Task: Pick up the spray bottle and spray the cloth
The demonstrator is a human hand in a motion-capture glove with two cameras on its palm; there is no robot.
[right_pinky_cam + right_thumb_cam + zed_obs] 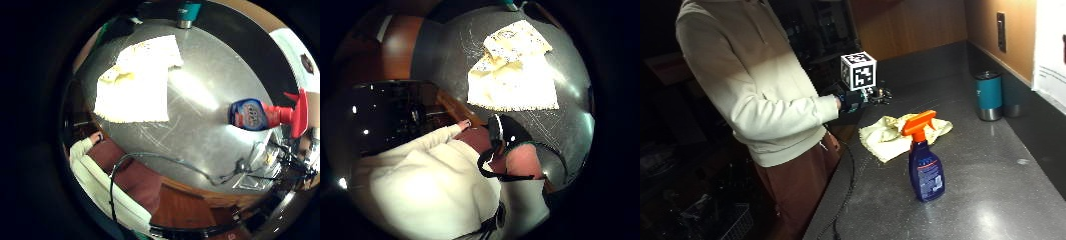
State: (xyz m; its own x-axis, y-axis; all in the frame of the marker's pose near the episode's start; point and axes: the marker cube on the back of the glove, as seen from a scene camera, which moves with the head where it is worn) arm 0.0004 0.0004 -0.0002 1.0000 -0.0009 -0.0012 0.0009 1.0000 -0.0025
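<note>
A blue spray bottle [925,160] with an orange trigger head stands upright on the dark counter [986,200], nearer the front than the cloth. The pale yellow cloth [896,132] lies crumpled and partly spread behind it, towards the counter's left edge. My gloved right hand [863,100] hovers in the air above that edge, just left of the cloth and well apart from the bottle. Its fingers look relaxed and hold nothing. In the little finger side palm view the bottle [255,115] and the cloth [135,80] lie apart on the counter. The thumb side palm view shows the cloth [512,75] below the hand.
A teal tumbler [989,95] stands at the back near the wall, also seen from the palm [187,12]. A black cable [850,190] hangs along the counter's left edge. The wall runs along the right side. Bare counter surrounds the bottle.
</note>
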